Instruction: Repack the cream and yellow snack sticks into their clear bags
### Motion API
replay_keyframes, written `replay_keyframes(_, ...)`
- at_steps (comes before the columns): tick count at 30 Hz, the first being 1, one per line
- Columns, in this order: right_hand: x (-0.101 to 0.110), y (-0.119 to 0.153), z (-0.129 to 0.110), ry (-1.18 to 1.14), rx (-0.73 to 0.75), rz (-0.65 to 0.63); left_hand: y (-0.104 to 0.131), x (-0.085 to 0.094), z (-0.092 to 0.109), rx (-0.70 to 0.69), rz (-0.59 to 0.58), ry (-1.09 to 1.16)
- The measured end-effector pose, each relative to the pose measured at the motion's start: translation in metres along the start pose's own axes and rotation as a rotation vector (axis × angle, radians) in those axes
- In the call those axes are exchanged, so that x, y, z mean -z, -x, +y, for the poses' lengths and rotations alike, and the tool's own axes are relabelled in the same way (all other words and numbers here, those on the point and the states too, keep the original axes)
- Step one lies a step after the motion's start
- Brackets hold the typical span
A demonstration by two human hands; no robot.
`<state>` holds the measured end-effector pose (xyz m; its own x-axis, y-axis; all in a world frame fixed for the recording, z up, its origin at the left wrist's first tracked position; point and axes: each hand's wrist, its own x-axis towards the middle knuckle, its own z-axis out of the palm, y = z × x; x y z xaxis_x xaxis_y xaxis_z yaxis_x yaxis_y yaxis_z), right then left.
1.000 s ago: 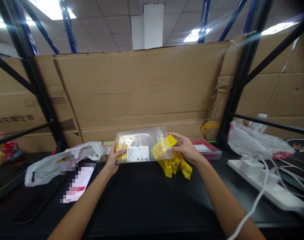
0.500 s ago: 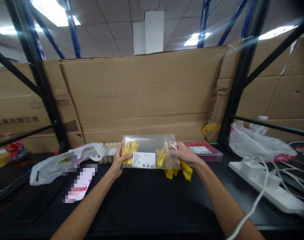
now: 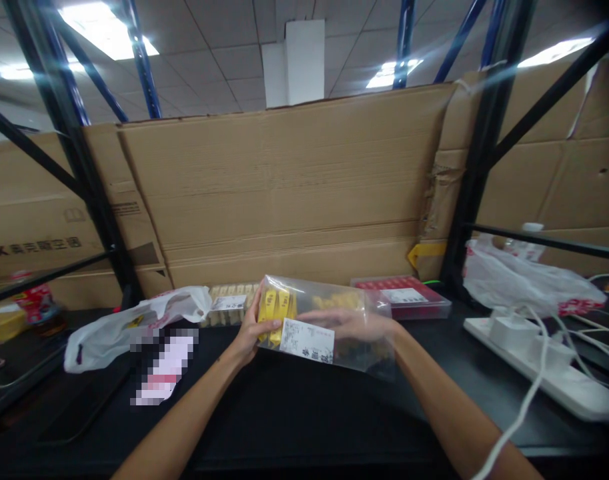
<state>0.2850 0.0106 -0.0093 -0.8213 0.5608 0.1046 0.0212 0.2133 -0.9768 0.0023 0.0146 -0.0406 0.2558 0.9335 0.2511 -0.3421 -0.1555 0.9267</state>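
My left hand (image 3: 249, 335) is closed round the left end of a clear plastic box (image 3: 369, 363), its thumb on the front. Upright yellow packets (image 3: 277, 310) stand inside that end. On the box's front is a white printed label (image 3: 307, 340). My right hand (image 3: 351, 325) shows through the clear plastic, fingers stretched out to the left; I cannot tell for certain whether it is inside or behind the box. More yellow packets (image 3: 337, 300) appear blurred just above its fingers. The box is held above the black table, its right end tipped lower.
Behind are a labelled box of pale items (image 3: 229, 303) and a red-filled clear box (image 3: 409, 298). A white plastic bag (image 3: 129, 327) and a blurred-out phone-like item (image 3: 165, 367) lie left. At right are a white power strip (image 3: 544, 370), cables and another bag (image 3: 524, 280). Cardboard (image 3: 284, 180) walls the back.
The clear box has shifted right and tilted, its right end lower. My right hand has moved from the box's right edge further left, with fingers extended, and the yellow packets hanging below are gone from there.
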Motion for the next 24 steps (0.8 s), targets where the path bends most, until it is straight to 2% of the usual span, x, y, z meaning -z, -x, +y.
replay_keyframes(4,-0.004,-0.005,0.001,0.024,0.074,0.079,0.002,0.002,0.001,0.077,-0.002,-0.050)
replay_keyframes(8,-0.008,-0.008,0.009,0.016,0.109,0.148,0.003,0.000,0.000,0.055,0.057,-0.079)
replay_keyframes(11,-0.005,-0.009,0.012,0.081,0.027,0.083,0.000,0.002,0.000,0.008,0.117,-0.068)
replay_keyframes(12,-0.001,-0.009,0.012,0.151,0.018,0.128,-0.002,0.005,0.001,-0.011,0.142,-0.059)
replay_keyframes(13,0.004,-0.009,0.012,0.254,0.030,0.250,-0.004,0.009,0.003,-0.032,0.173,-0.047)
replay_keyframes(14,0.011,-0.009,0.012,0.371,0.056,0.426,-0.007,0.014,0.005,-0.056,0.210,-0.034)
replay_keyframes(15,0.018,-0.008,0.012,0.534,0.088,0.674,-0.010,0.020,0.007,-0.085,0.252,-0.019)
replay_keyframes(16,0.025,-0.006,0.012,0.645,0.093,0.859,-0.014,0.026,0.009,-0.116,0.297,-0.003)
replay_keyframes(18,0.037,-0.003,0.015,0.804,0.054,1.069,-0.022,0.040,0.011,-0.162,0.378,0.024)
replay_keyframes(20,0.041,-0.002,0.019,0.925,-0.021,1.098,-0.028,0.051,0.012,-0.195,0.448,0.045)
replay_keyframes(24,0.027,-0.011,0.031,1.144,-0.157,0.961,-0.035,0.062,0.007,-0.235,0.530,0.068)
